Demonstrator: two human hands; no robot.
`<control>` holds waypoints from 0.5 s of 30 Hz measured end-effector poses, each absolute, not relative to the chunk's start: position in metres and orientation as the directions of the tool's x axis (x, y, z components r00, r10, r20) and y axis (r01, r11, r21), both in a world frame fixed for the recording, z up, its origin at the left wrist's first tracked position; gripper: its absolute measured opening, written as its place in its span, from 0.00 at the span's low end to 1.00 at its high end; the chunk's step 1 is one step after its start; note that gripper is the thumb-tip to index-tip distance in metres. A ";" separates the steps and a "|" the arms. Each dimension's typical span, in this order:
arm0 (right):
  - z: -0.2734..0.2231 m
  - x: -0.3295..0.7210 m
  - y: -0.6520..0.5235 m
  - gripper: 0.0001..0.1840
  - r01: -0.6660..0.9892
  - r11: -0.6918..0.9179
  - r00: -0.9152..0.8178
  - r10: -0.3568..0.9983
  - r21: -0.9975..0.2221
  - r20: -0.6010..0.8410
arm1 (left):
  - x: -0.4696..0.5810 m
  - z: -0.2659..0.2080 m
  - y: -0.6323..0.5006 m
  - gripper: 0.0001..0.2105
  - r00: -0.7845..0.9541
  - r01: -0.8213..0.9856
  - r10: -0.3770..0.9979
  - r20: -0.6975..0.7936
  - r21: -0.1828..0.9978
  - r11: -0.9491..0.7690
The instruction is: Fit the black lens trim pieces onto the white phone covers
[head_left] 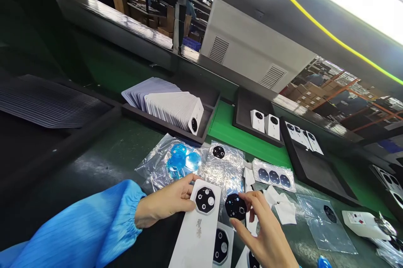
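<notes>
"What has the person at that dark green desk [107, 158] got in the left hand [171, 198]?"

"A white rectangular panel [194, 238] with a black octagonal lens plate [205, 200] at one end. The fingers wrap its top left corner, thumb against the left edge."

"Pointing where?"

"Lens end towards the desk's far edge, leaning slightly right. Its long axis runs back to the near edge, where I lose sight of it."

"And the right hand [262, 226]?"

"Pinching a loose black octagonal disc [235, 206] by the rim, just right of the panel's upper end, flat face turned to the person. It's about as wide as tall, so I can't pick out a long axis."

"Behind them?"

"A clear plastic bag [157, 163] with blue round pieces [178, 161], then a black tray [208, 114] of fanned white panels [173, 110] by the far edge."
</notes>
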State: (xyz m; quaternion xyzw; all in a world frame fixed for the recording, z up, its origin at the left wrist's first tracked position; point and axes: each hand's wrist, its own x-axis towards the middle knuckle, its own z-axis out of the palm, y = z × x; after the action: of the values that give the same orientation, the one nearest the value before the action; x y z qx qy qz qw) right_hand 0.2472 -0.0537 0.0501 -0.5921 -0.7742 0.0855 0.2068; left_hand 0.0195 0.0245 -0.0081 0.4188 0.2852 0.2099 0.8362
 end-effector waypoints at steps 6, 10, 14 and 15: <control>0.051 0.244 -0.053 0.16 0.881 0.282 -0.207 0.952 -0.379 0.225 | 0.016 -0.003 0.024 0.22 0.759 -0.092 0.575 -0.304 0.825 0.558; 0.050 0.243 -0.052 0.17 0.884 0.306 -0.227 0.942 -0.354 0.247 | 0.015 -0.001 0.024 0.23 0.749 -0.101 0.587 -0.308 0.822 0.560; 0.052 0.242 -0.053 0.17 0.884 0.317 -0.239 0.938 -0.343 0.252 | 0.014 0.000 0.024 0.22 0.759 -0.084 0.576 -0.302 0.833 0.547; 0.053 0.242 -0.053 0.16 0.884 0.317 -0.238 0.938 -0.343 0.253 | 0.014 0.000 0.024 0.22 0.759 -0.081 0.576 -0.304 0.833 0.547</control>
State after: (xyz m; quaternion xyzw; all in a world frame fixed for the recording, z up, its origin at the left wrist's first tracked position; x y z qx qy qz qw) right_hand 0.2422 -0.0533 0.0525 -0.5810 -0.7840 0.0641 0.2088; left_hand 0.0141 0.0240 0.0000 0.4331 0.2855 0.1974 0.8319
